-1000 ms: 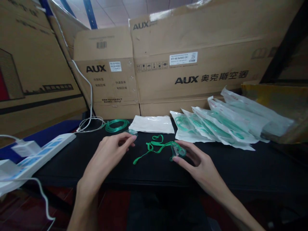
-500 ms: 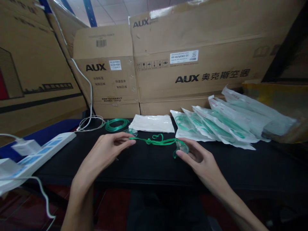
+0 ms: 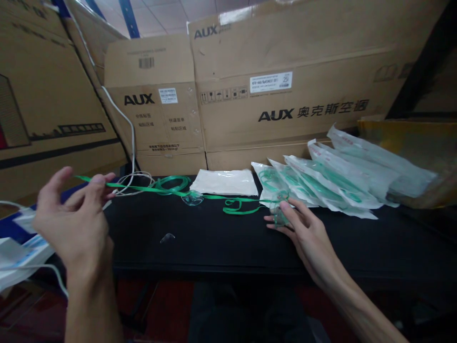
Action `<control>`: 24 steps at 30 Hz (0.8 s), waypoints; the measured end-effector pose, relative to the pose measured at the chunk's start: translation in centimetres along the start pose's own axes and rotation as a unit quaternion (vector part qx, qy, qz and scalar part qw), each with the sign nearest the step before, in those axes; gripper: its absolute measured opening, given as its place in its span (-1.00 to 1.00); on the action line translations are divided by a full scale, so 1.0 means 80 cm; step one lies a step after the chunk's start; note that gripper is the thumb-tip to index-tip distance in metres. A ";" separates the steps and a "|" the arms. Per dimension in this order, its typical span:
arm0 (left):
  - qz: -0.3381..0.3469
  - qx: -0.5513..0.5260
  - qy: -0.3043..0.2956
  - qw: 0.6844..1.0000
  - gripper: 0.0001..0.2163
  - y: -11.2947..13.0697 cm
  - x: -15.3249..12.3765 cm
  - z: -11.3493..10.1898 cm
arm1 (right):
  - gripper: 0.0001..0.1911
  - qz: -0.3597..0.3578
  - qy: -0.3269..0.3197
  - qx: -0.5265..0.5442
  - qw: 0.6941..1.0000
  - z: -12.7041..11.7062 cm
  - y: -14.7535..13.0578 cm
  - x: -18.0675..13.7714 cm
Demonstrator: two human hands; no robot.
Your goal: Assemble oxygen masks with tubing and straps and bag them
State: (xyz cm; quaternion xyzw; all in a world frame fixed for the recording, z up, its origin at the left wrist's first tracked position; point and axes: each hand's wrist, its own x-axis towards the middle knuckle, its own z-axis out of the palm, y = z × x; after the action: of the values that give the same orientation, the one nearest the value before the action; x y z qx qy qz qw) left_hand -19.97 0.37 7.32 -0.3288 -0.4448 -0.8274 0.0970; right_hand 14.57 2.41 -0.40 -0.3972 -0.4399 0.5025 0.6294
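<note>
A green elastic strap point(image 3: 157, 190) stretches across the table between my two hands. At the far left, my left hand point(image 3: 76, 209) is raised and pinches the strap near its end. My right hand point(image 3: 298, 216) is closed on a clear green-tinted plastic mask point(image 3: 280, 214), to which the strap runs. A loose loop of the strap hangs just left of the mask. Behind the taut strap lies a small clear plastic piece point(image 3: 193, 198). Coiled green tubing point(image 3: 172, 184) rests behind it. A white flat packet point(image 3: 224, 183) lies at the back middle.
Several packed white pouches point(image 3: 317, 183) with green contents overlap at the back right. A white power strip point(image 3: 34, 252) with cables sits at the left. Large cardboard boxes point(image 3: 285, 62) wall off the back. A small clear scrap point(image 3: 167, 237) lies on the black table point(image 3: 214, 243).
My left hand has moved far left and up, drawing the green strap out into a long line. The mask in my right hand has shifted slightly right and turned.
</note>
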 end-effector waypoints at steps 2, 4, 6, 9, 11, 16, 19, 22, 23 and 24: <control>-0.015 -0.021 0.010 1.000 -0.41 0.001 0.004 0.000 | -0.51 0.002 0.005 0.005 1.000 0.002 -0.002 0.000; -0.027 -0.040 0.015 0.999 -0.44 0.002 0.005 0.001 | -0.51 0.008 0.012 0.009 1.000 0.003 -0.004 -0.001; -0.037 -0.063 0.026 0.997 -0.57 0.002 0.007 0.003 | -0.51 0.013 0.017 0.017 1.000 0.003 -0.005 -0.001; -0.063 -0.094 0.047 0.992 -0.77 0.000 0.012 0.001 | -0.52 0.013 0.018 0.024 0.999 0.003 -0.006 -0.003; -0.084 -0.094 0.045 0.991 -0.79 -0.002 0.015 -0.002 | -0.50 0.010 0.019 0.021 1.000 0.003 -0.006 -0.003; -0.119 -0.117 0.008 0.986 -0.87 -0.004 0.014 -0.008 | -0.40 0.001 0.028 0.007 1.000 0.001 -0.002 -0.002; -0.118 -0.155 -0.034 0.980 -0.74 -0.002 0.008 -0.005 | -0.42 0.003 0.005 -0.009 1.000 0.000 -0.003 -0.002; -0.124 -0.154 -0.089 0.976 -0.67 0.007 -0.008 0.006 | -0.52 0.014 -0.041 -0.014 0.999 0.001 -0.006 -0.003; -0.122 -0.141 -0.114 0.976 -0.68 0.012 -0.016 0.011 | -0.54 0.020 -0.055 -0.014 0.998 0.001 -0.007 -0.003; -0.114 -0.119 -0.147 0.975 -0.71 0.017 -0.024 0.015 | -0.56 0.025 -0.066 -0.013 0.997 0.001 -0.008 -0.003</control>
State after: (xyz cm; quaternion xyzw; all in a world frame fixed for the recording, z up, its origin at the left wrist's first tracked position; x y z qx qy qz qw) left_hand -17.30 0.27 7.52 -0.4029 -0.3875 -0.8226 -0.1043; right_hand 14.62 2.04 0.16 -0.3822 -0.4765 0.5375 0.5814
